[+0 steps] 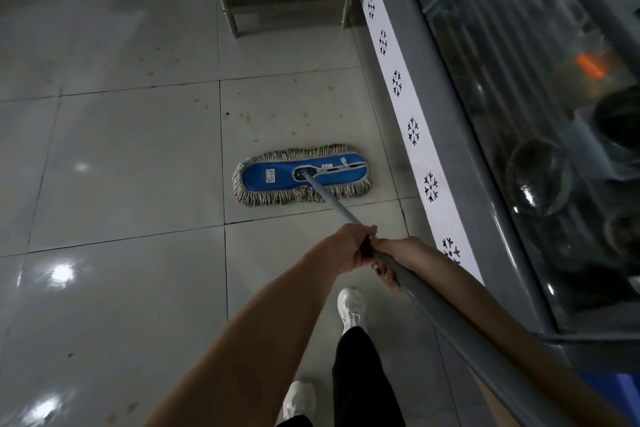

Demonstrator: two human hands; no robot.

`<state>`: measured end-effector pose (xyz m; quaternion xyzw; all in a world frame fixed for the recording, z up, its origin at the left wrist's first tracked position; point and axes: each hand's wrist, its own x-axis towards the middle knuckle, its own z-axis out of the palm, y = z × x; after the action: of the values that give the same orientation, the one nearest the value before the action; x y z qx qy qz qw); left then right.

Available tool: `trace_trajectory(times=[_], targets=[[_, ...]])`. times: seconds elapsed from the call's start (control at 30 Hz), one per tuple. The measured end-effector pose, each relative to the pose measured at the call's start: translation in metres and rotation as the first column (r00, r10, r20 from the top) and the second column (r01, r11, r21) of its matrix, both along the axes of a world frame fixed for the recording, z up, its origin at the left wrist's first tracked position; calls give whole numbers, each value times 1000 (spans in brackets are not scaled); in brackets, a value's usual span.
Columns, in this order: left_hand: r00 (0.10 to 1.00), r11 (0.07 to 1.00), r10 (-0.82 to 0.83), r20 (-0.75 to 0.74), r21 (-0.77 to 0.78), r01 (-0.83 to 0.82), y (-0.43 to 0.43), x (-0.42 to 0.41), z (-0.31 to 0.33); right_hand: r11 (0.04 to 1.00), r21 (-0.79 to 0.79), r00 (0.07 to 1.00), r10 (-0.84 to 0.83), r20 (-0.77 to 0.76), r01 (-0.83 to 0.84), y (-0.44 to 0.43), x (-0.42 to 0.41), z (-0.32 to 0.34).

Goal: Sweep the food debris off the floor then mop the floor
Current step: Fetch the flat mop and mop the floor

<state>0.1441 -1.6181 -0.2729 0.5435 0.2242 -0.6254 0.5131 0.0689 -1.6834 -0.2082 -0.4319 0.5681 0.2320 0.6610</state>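
Note:
A flat mop head (277, 177), blue on top with a beige fringe, lies on the pale tiled floor (121, 156) beside the counter. Its grey handle (332, 203) slants back toward me. My left hand (346, 250) grips the handle from the left. Just behind it, touching, my right hand (389, 260) holds the same handle, fingers curled under it. Small brown spots and crumbs (247, 118) dot the tile beyond the mop head.
A glass-fronted display counter (519, 114) with a white snowflake-patterned strip (414, 130) runs along the right. A steel stand's legs (230, 10) rise at the top centre. My white shoes (351, 308) and black trousers are below. Floor on the left is shiny.

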Motion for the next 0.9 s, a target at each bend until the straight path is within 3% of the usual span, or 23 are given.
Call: trace_trajectory(times=[0.37, 0.67, 0.9], targets=[[999, 1000, 16, 47, -17, -15, -95, 96, 11, 986, 74, 983, 158, -93, -151, -109, 106, -3], [994, 996, 86, 67, 17, -87, -146, 164, 16, 983, 96, 981, 167, -103, -157, -159, 178, 1], [994, 997, 73, 82, 17, -75, -174, 230, 14, 974, 19, 972, 225, -66, -224, -186, 245, 3]])
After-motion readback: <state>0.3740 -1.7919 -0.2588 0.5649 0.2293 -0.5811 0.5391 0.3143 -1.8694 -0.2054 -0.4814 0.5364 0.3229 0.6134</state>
